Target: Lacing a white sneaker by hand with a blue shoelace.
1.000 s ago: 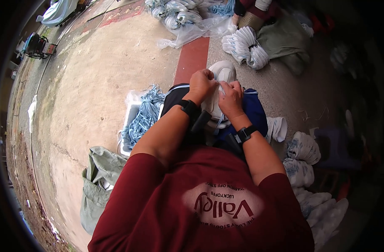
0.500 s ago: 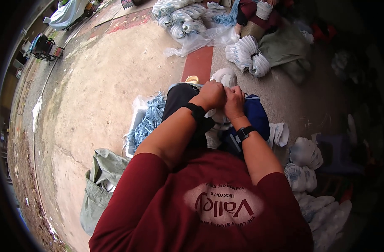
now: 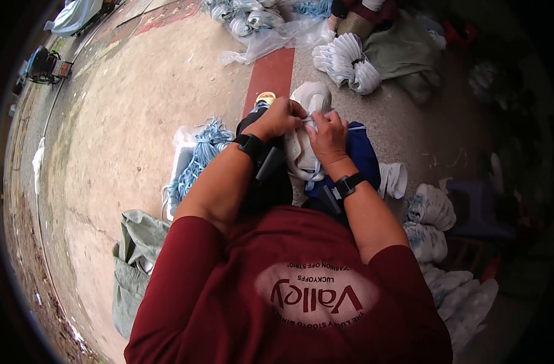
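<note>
A white shoe [image 3: 311, 95] lies over my lap, its toe pointing away from me and its opening toward my body. My left hand [image 3: 280, 117] is above the shoe's left side, thumb and fingers pinched on a pale shoelace [image 3: 308, 121]. Close on the other side, my right hand [image 3: 328, 136] is also closed, its fingertips at the same lace. A light-blue lace end hangs in the shoe's opening. The fingertips partly hide the lacing. Beneath the shoe, dark blue cloth [image 3: 363, 151] covers my right knee.
To my left stands a white foam box [image 3: 181, 159] heaped with light-blue laces [image 3: 205, 155]; nearer lies a grey-green sack [image 3: 131, 273]. Bundled white shoe pieces [image 3: 348, 64] lie ahead, near another person's arm [image 3: 354, 25]. More white bundles [image 3: 431, 206] are stacked at my right.
My hands have moved apart and slightly toward me, uncovering more of the shoe and the lace between them. The whole view has shifted a little.
</note>
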A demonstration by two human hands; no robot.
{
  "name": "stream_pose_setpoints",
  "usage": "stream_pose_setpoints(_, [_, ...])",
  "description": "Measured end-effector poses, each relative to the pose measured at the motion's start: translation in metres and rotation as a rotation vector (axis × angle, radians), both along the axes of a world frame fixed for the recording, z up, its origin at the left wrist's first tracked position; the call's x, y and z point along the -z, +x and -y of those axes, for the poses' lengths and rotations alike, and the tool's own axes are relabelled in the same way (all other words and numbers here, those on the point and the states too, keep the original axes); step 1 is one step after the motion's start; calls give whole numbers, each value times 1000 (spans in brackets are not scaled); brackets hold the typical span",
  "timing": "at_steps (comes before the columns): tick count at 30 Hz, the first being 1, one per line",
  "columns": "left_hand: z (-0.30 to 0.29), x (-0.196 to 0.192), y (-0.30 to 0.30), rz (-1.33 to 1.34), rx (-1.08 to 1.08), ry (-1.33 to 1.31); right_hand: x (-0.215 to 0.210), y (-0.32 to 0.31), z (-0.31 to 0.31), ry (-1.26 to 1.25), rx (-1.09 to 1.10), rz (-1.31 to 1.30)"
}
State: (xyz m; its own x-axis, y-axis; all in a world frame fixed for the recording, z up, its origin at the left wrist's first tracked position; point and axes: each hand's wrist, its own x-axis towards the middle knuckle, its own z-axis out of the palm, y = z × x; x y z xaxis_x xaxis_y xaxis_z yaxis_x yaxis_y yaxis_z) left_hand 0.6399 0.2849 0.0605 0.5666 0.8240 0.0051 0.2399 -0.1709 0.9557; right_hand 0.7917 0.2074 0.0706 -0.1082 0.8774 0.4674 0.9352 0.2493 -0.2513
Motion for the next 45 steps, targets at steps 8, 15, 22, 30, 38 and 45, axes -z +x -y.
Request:
stream_pose_setpoints(8, [2, -3, -1, 37, -21, -121, -17, 3, -5, 186, -250, 267])
stream_pose_setpoints(15, [-6, -7, 2, -59, 28, -106, -18, -9, -17, -86, -142, 420])
stream_pose_setpoints(22, [-15, -3, -1, -28, 95, -160, -23, -14, -22, -94, -222, 596])
stream_pose_setpoints(30, [-7, -5, 1, 25, 25, -24, -97, 6, 38, -787, -737, -381])
stream_pose_setpoints(38, [49, -35, 12, -166, -40, 783, -155, 60, 71, -390, -669, -1601])
stream_pose_setpoints(45, [93, -35, 11, -431, 539, 1179, -119, 51, 76, -379, -711, -1763])
